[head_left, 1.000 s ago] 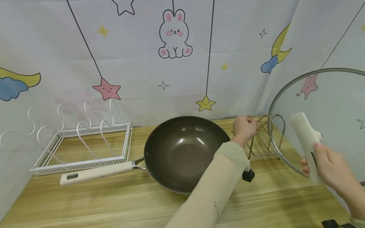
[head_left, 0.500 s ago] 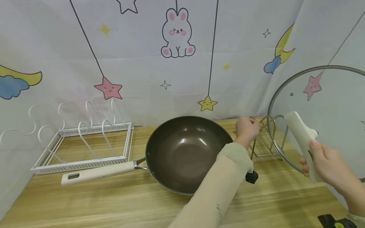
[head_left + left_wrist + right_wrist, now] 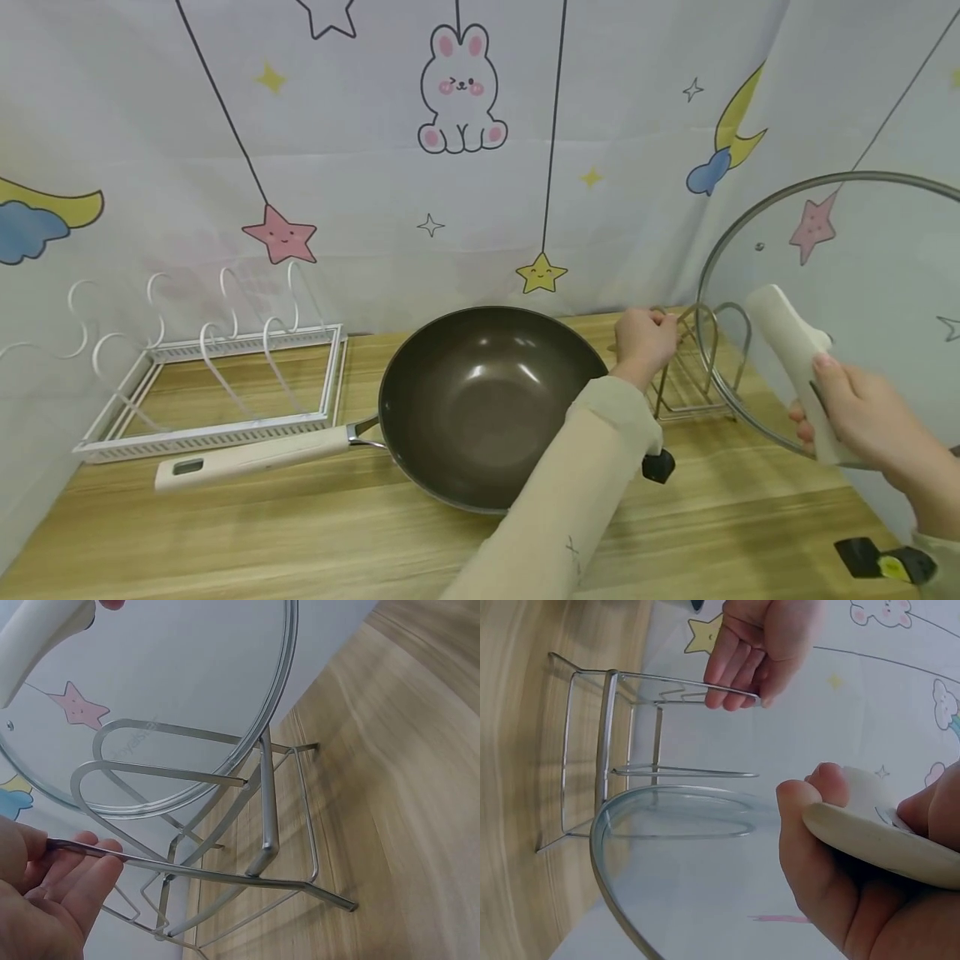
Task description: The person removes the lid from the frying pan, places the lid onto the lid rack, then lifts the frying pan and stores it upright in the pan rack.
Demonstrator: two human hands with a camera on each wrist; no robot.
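Observation:
My left hand (image 3: 647, 343) pinches the end loop of a metal wire lid rack (image 3: 267, 802) at the right of the table; the thumb and fingers on the wire show in the left wrist view. In my right hand (image 3: 873, 421) is the pale upright handle (image 3: 787, 337) of a large glass pan lid (image 3: 202, 667), fingers wrapped round it. The lid stands on edge, its metal rim (image 3: 611, 881) down among the rack's loops. Left of the rack sits a wok (image 3: 491, 408), dark inside, with a cream long handle (image 3: 255, 458) pointing left.
A white rack (image 3: 210, 433) with curved wire hooks stands at the back left of the wooden table (image 3: 300, 533). Behind everything hangs a white curtain (image 3: 360, 208) printed with stars and a rabbit. My left sleeve (image 3: 555, 500) crosses in front of the wok.
The lid has shifted slightly left and up with my right hand, and its rim overlaps the rack's loops more. My left hand keeps its hold on the rack.

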